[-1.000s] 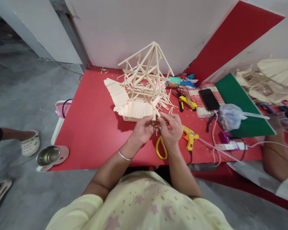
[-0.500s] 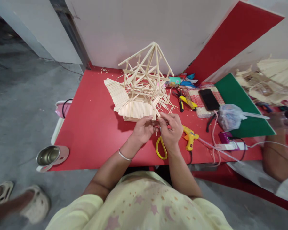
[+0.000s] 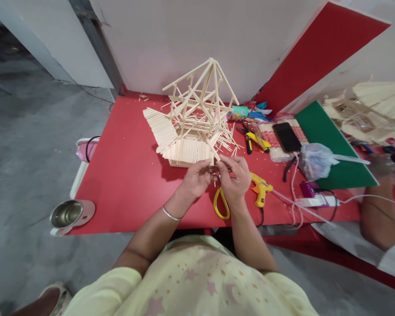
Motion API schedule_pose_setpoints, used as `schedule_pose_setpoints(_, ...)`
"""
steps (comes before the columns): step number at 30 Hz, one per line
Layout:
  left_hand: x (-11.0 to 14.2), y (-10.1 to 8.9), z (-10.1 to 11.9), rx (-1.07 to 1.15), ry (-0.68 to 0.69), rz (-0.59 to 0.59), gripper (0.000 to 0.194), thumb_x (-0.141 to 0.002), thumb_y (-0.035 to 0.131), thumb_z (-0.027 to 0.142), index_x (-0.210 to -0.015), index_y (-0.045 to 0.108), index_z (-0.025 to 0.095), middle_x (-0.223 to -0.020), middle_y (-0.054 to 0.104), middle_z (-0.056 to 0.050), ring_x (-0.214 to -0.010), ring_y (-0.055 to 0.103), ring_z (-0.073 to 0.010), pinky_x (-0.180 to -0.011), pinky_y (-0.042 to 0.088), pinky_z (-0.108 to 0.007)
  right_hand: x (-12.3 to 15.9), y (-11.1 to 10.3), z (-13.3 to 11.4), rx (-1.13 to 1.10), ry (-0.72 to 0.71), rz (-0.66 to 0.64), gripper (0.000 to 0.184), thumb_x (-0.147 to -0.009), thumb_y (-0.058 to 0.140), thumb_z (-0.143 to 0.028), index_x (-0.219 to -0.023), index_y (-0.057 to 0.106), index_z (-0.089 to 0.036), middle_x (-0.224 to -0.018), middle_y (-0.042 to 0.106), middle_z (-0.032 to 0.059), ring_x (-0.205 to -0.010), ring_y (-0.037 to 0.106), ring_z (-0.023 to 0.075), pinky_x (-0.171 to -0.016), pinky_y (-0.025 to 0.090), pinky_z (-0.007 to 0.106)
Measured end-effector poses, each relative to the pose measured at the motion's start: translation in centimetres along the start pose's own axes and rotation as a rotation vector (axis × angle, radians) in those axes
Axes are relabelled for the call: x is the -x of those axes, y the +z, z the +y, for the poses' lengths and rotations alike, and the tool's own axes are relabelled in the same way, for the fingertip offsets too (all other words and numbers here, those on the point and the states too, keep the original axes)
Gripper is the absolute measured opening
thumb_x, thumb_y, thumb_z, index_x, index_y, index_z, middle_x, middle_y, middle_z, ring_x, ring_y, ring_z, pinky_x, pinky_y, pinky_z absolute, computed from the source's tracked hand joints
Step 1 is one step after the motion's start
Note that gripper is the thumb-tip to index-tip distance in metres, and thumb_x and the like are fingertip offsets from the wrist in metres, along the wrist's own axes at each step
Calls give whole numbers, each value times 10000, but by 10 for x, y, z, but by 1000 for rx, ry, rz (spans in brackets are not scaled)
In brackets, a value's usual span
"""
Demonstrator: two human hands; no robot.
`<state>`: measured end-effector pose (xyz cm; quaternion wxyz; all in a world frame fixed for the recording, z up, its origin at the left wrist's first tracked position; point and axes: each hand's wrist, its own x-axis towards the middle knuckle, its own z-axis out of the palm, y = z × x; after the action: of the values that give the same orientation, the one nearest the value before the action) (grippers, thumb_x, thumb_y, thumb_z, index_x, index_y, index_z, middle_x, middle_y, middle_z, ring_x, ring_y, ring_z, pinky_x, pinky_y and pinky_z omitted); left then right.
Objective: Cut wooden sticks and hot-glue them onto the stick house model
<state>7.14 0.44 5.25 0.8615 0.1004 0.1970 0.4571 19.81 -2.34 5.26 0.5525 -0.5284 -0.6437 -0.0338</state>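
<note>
Both hands in close on the stick model [image 3: 188,150], near right corner

Left hand [image 3: 198,178] is half curled at that corner, can't tell if it's actually gripping; right hand [image 3: 233,177] has thumb and finger pinched on it, forearms angled inward. Model's on the red surface [image 3: 131,175]. Print on the green container [image 3: 239,112] and red-marked packs [image 3: 269,137] is too tiny to read, and the yellow handle [image 3: 216,206] runs up out of sight by the fingers.

The stick model [image 3: 187,150], seemingly wooden, stands on the red table [image 3: 125,175], its peaked frame open.
</note>
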Motion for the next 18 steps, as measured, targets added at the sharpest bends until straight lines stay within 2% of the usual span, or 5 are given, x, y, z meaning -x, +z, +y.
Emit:
schedule_pose_setpoints(6,-3,-3,-4,-11,2,18,172,-689,835,186,-825,740,143,-774,722,-13,-680,642,-122,-576,475,-234,0,0,0,0,12,-9,212,-952,686,-275,-1145,773,-268,-962,701,42,-875,682,169,-771,595,327)
schedule_pose_setpoints(18,-7,-2,-6,11,-37,-1,154,-741,828,202,-853,740,144,-773,715,-11,-697,642,-125,-599,450,-244,-1,0,-1,33,-6,-7,204,-957,681,-282,-1138,774,-267,-949,697,40,-877,677,168,-776,592,328)
